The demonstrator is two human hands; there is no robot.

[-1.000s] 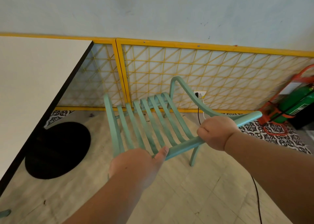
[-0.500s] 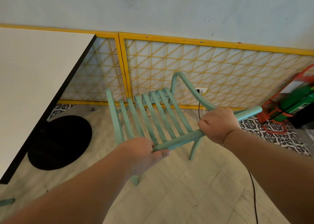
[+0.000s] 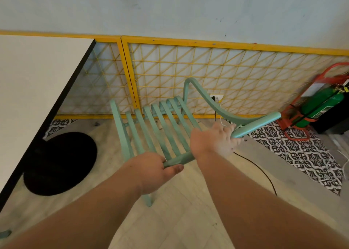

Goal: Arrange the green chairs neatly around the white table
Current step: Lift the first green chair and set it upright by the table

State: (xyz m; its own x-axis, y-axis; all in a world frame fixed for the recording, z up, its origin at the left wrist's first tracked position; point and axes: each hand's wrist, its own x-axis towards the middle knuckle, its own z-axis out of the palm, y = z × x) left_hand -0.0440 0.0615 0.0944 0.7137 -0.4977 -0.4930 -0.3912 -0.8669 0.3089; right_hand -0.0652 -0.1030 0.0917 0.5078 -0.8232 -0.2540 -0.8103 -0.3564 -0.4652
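Note:
A mint-green slatted chair (image 3: 162, 127) stands on the floor just right of the white table (image 3: 37, 78), whose black edge runs diagonally down the left. I look down on the chair from behind its backrest. My left hand (image 3: 156, 171) is closed around the left part of the top rail. My right hand (image 3: 213, 142) is blurred and lies over the rail's middle with its fingers loosened and spread. The rail's right end sticks out beyond that hand.
The table's round black base (image 3: 58, 163) sits on the floor left of the chair. A yellow grid fence (image 3: 226, 74) lines the wall behind. A green extinguisher (image 3: 321, 105) in a red stand, a patterned mat (image 3: 302, 154) and a black cable (image 3: 260, 171) lie to the right.
My right hand has slid left along the top rail and its fist has loosened. My left hand keeps its grip. The view has dropped slightly, showing more wall.

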